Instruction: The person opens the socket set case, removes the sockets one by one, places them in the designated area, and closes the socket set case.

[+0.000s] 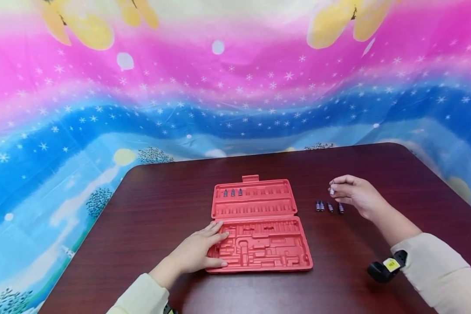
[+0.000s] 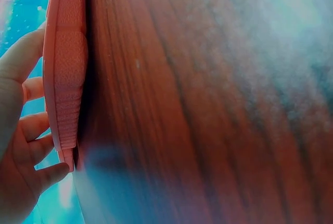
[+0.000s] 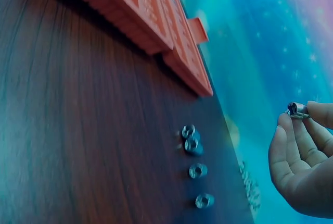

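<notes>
My right hand [image 1: 357, 196] is raised above the table's right side. Its thumb and fingertips pinch a small shiny socket [image 3: 297, 110], whose hollow end shows in the right wrist view. Just below, several dark metal sockets [image 1: 330, 207] stand in a row on the table, two of them side by side. My left hand [image 1: 198, 250] rests with spread fingers on the left edge of an open red plastic case [image 1: 259, 269]. Three dark pieces [image 1: 233, 192] with narrow tips sit in the upper slots of its lid, at the left.
The case lies on a dark wooden table [image 1: 153, 196], its lid folded back away from me and its latch tab [image 1: 250, 178] at the far edge. Behind the table hangs a colourful printed cloth [image 1: 235, 87]. A black wrist device [image 1: 386, 267] is on my right sleeve.
</notes>
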`<state>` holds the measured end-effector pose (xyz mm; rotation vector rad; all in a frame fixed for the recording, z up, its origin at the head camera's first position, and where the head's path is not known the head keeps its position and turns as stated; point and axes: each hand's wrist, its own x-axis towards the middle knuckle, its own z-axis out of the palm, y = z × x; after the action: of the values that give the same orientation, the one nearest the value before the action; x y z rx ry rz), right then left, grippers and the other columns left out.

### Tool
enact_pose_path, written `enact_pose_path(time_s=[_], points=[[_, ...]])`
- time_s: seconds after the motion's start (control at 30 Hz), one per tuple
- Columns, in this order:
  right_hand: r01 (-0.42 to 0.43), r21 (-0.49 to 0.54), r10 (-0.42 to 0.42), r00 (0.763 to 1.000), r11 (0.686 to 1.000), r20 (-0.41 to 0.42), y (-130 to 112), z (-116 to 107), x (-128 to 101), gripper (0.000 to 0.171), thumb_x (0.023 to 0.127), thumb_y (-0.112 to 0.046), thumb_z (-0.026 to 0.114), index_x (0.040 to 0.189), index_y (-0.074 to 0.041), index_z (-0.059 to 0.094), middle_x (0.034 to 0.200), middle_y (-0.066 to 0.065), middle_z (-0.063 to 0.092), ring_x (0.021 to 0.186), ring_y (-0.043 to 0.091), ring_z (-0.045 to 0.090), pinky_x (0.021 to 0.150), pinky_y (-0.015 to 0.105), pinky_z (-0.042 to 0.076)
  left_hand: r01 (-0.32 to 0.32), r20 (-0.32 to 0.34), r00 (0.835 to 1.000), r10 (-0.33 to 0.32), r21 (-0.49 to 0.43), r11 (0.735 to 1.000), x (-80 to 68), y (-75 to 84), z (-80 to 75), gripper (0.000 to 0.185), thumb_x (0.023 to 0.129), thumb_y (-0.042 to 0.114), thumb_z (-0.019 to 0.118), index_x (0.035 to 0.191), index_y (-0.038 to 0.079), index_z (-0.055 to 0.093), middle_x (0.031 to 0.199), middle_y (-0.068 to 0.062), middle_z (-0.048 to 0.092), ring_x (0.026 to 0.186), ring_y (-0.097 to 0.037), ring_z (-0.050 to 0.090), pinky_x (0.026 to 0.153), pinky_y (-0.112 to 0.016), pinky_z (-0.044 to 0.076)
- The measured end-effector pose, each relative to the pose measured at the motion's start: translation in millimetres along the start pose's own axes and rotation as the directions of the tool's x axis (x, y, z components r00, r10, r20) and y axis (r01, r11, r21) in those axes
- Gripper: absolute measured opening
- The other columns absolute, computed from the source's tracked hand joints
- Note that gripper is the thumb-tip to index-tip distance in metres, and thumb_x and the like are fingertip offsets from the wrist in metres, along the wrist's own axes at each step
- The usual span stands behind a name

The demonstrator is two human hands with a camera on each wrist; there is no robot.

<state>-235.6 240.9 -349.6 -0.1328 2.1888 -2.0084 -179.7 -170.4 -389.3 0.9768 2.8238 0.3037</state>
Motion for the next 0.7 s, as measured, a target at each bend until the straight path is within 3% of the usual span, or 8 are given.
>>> enact_pose_path(time_s=[0.17,0.5,0.7], points=[[0.000,0.033,0.000,1.000,0.999,-0.011,5.2,-13.1,-5.5,0.004,0.086,-0.015,0.053,0.089,-0.015,0.057,0.083,-0.008,0.059,0.077,0.009,0.058,0.068,0.024,0.047,-0.001,-0.001,1.000,0.001,0.001,1.000,-0.3,1.0,0.1,0.069,0.073,0.055,0.056,0.128,0.013,0.045,0.137,-0.011,0.029,0.127,-0.024,0.020,0.093,-0.042,0.030],[-0.030,0.055,0.031,0.999,0.998,-0.023,15.2,-31.9,-10.9,0.005,0.086,-0.015,0.053,0.087,-0.015,0.058,0.081,-0.008,0.059,0.076,0.007,0.058,0.067,0.023,0.047,0.006,-0.001,1.000,-0.006,-0.003,1.000,0.4,-0.2,-0.7,0.070,0.073,0.054,0.057,0.128,0.013,0.044,0.137,-0.011,0.029,0.127,-0.024,0.020,0.093,-0.041,0.031],[-0.040,0.000,0.040,0.999,0.999,-0.031,24.3,-41.3,-13.5,0.006,0.087,-0.014,0.052,0.086,-0.015,0.058,0.079,-0.008,0.059,0.074,0.007,0.059,0.066,0.023,0.047,0.010,0.003,1.000,-0.010,-0.006,1.000,0.4,0.4,-0.1,0.070,0.073,0.054,0.057,0.128,0.013,0.044,0.137,-0.010,0.028,0.127,-0.024,0.020,0.093,-0.040,0.031]])
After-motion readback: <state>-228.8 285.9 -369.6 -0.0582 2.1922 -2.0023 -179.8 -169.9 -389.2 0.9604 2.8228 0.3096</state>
